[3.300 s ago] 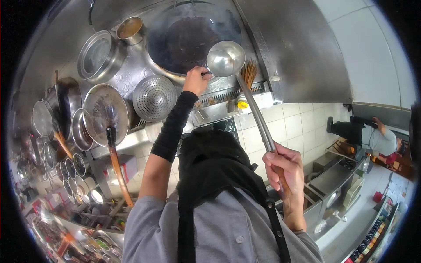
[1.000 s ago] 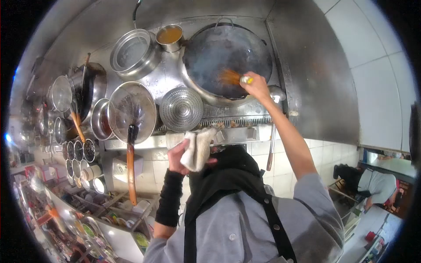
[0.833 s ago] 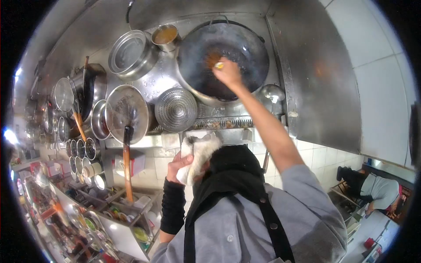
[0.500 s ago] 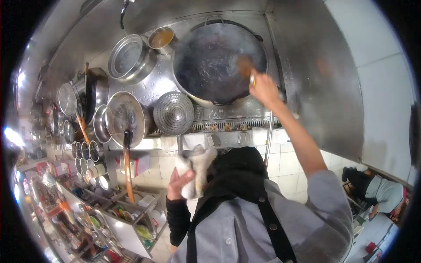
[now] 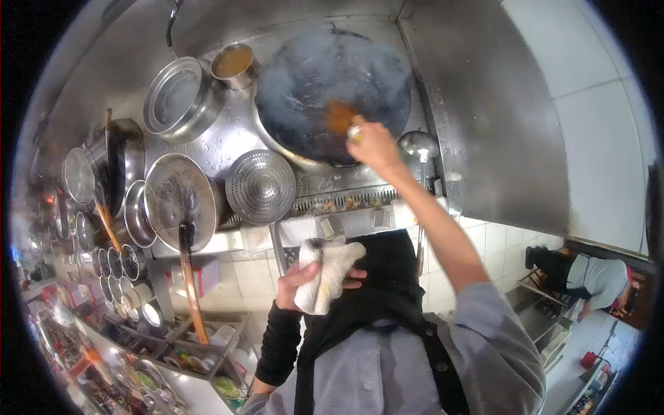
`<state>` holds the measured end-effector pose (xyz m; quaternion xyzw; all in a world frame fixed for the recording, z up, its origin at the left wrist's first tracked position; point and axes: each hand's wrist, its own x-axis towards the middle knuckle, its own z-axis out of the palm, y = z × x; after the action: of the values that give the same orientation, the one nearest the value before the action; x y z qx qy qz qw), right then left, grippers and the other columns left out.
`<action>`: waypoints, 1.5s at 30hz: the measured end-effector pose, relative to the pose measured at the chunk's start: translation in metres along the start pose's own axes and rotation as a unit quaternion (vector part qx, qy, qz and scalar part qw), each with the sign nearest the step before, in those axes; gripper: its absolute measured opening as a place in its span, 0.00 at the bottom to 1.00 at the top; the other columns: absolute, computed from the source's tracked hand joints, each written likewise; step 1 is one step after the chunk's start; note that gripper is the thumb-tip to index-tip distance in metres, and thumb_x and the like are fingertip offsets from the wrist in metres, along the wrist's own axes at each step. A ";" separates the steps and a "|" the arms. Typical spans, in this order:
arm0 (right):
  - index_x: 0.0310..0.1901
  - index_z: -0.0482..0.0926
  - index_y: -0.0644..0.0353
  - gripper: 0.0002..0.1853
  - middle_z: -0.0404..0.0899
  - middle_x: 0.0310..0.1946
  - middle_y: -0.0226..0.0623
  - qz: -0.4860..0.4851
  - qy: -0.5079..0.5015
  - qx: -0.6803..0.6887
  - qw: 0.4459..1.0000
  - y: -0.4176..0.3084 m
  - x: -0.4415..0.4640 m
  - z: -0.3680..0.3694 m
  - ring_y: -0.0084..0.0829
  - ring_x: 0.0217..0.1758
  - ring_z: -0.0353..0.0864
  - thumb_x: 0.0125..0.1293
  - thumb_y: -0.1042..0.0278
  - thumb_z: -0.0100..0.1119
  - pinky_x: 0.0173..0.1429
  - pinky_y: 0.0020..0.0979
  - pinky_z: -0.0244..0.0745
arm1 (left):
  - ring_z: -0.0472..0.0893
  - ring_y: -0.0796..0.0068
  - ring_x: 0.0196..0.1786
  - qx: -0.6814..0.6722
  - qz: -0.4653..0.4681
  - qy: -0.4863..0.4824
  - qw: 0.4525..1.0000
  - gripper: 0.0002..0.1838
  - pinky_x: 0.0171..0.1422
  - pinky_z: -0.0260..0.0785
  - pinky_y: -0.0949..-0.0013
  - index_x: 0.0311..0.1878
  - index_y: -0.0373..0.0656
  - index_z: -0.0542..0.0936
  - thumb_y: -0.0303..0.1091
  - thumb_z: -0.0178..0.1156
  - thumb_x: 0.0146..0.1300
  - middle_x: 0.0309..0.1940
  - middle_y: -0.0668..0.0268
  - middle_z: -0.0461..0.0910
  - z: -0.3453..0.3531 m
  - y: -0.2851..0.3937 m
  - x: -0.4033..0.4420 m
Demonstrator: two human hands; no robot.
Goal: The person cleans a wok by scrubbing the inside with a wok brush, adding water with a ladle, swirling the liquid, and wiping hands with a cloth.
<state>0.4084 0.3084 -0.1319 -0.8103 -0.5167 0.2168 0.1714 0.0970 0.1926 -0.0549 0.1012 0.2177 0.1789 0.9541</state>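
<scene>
My right hand [image 5: 375, 145] grips the short handle of a brown brush [image 5: 339, 117], blurred by motion. It is over the near part of a large dark wok [image 5: 290, 124]. Steam rises from the wok and veils its far side. Close in front of my apron, my left hand [image 5: 296, 282] holds a folded white towel [image 5: 330, 277], its fingertips showing past the right edge. A metal ladle [image 5: 418, 145] lies right of the wok, its long handle pointing towards me.
Left of the wok stand a perforated strainer [image 5: 261, 187], a small pot of brownish liquid [image 5: 233, 63], a wide metal pot [image 5: 173, 100] and a wooden-handled pan [image 5: 181, 200]. Seasoning containers [image 5: 131, 263] line the left. Another person [image 5: 598, 280] is far right.
The brush and my right hand have moved left and towards me across the wok. My left hand has moved right with the towel. The view has shifted, and the ladle's bowl now shows.
</scene>
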 end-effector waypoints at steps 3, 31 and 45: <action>0.60 0.78 0.60 0.26 0.88 0.40 0.56 0.006 0.071 -0.115 0.991 0.038 0.023 -0.014 0.58 0.49 0.89 0.61 0.62 0.66 0.55 0.53 0.86 | 0.74 0.25 0.69 -0.020 -0.018 0.010 1.000 0.48 0.74 0.68 0.29 0.77 0.21 0.57 0.47 0.67 0.67 0.68 0.26 0.69 -0.016 0.006 -0.006; 0.53 0.78 0.58 0.22 0.87 0.42 0.60 -0.055 0.084 0.275 0.956 -0.034 0.068 0.080 0.63 0.51 0.85 0.60 0.59 0.72 0.56 0.57 0.80 | 0.87 0.59 0.42 0.124 0.130 0.249 0.952 0.32 0.45 0.81 0.61 0.68 0.32 0.73 0.44 0.67 0.70 0.48 0.51 0.85 0.030 0.008 -0.019; 0.48 0.80 0.54 0.22 0.88 0.40 0.55 -0.020 0.187 0.281 0.941 -0.024 0.124 0.093 0.61 0.48 0.88 0.54 0.58 0.77 0.53 0.55 0.83 | 0.86 0.60 0.41 0.178 0.174 0.249 0.936 0.40 0.41 0.80 0.62 0.73 0.30 0.69 0.49 0.66 0.68 0.50 0.50 0.84 0.060 0.020 -0.027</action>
<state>0.3869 0.4365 -0.2202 -0.7445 -0.4093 0.1949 0.4901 0.0955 0.1937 0.0136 0.2575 0.4553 0.3198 0.7901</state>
